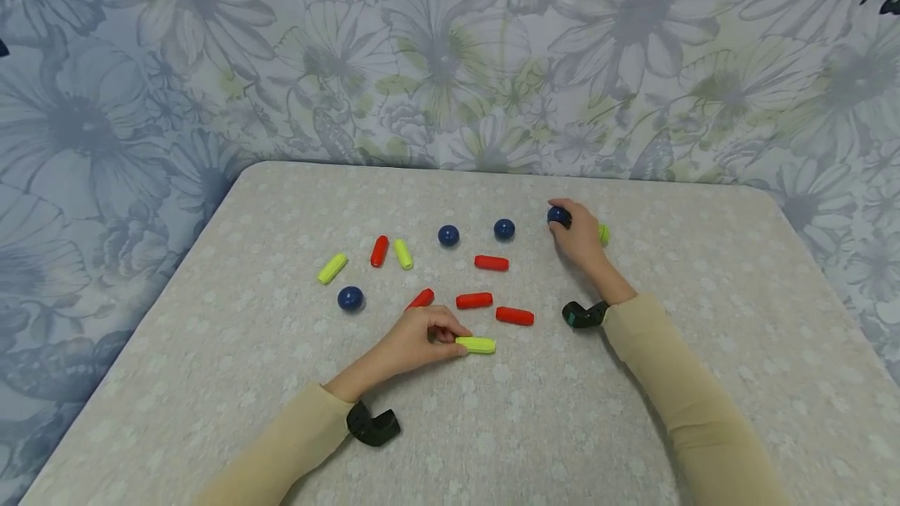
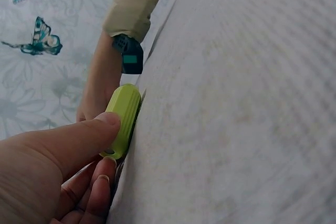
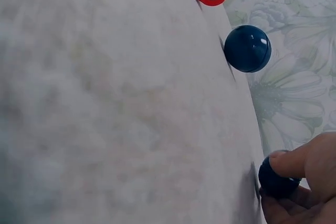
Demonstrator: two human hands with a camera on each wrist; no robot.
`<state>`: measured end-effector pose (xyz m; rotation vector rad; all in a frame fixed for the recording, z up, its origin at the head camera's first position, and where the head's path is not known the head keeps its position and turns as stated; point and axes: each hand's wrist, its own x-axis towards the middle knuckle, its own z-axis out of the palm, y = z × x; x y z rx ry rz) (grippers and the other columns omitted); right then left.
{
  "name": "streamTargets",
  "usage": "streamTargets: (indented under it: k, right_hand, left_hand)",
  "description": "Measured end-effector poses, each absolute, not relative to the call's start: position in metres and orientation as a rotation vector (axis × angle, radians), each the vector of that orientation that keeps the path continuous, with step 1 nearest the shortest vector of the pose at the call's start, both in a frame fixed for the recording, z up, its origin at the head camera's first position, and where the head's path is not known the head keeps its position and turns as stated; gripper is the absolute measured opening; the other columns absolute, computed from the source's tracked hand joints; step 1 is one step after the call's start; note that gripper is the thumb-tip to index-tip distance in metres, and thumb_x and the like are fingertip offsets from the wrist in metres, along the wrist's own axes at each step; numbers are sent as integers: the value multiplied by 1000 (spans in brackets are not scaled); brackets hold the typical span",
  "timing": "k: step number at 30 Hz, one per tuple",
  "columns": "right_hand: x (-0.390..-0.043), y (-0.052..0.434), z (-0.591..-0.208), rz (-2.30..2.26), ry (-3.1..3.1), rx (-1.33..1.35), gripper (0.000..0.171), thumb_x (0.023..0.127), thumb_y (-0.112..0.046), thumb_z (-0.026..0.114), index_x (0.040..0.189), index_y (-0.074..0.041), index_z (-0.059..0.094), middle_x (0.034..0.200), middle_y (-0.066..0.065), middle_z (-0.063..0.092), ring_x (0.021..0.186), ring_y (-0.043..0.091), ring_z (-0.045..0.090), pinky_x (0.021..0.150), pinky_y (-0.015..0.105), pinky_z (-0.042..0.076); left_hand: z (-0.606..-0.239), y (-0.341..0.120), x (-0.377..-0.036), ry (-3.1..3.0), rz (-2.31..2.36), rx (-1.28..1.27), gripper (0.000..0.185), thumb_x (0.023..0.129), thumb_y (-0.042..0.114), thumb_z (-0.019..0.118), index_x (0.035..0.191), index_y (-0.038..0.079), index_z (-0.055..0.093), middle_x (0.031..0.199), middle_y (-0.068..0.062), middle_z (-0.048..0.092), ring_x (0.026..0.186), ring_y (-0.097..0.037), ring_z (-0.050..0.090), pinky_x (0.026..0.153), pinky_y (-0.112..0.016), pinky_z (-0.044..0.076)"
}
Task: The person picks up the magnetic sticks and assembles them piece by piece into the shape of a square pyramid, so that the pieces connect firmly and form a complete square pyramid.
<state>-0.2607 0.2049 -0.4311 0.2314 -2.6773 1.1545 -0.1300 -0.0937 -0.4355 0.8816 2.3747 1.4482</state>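
My left hand (image 1: pixel 415 340) pinches one end of a yellow-green ribbed rod (image 1: pixel 476 345) between thumb and fingers, low over the table. The left wrist view shows the thumb lying along that rod (image 2: pixel 126 111). Farther back on the right, my right hand (image 1: pixel 580 236) holds a dark blue ball (image 1: pixel 558 216), with the thumb on its side in the right wrist view. Behind this hand, another yellow-green piece (image 1: pixel 604 235) is partly hidden. A red rod (image 1: pixel 422 298) lies just beyond the left hand, partly covered by it.
Red rods (image 1: pixel 491 263) (image 1: pixel 474 301) (image 1: pixel 515 316) lie mid-table. Blue balls (image 1: pixel 448 236) (image 1: pixel 504 229) sit behind them. To the left are another ball (image 1: pixel 350 298), a red rod (image 1: pixel 380 251) and yellow-green rods (image 1: pixel 333 268) (image 1: pixel 403 254). The cloth-covered table (image 1: pixel 738 295) meets a flowered wall.
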Motion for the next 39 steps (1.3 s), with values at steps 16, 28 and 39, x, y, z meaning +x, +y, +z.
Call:
streamTargets:
  k: [16,28,39]
  right_hand:
    - [-193,197,-397,1420,-2637,457,36,89,-6,64,123,2,54,113,17,59,100,26,59,81,34,49]
    - [-111,178,-408,1565,-2758,638,36,79,-10,76,111,-7,59,97,2,61,78,15,57,66,24,48]
    - [-87,163,-407,1585,-2790,710,35,77,0,76,106,-2,58,83,4,59,66,14,51,54,23,41]
  left_hand:
    - [-434,-94,-134,2387,1457,867,17,77,7,77,94,4,74,83,1,63,74,-16,56,65,-26,48]
    - [-435,-93,-132,2388,1460,851,16,79,8,76,95,6,74,83,4,63,73,-12,55,66,-26,49]
    - [-433,-93,-127,2388,1459,864,17,77,7,77,94,4,73,84,0,63,73,-16,56,64,-28,49]
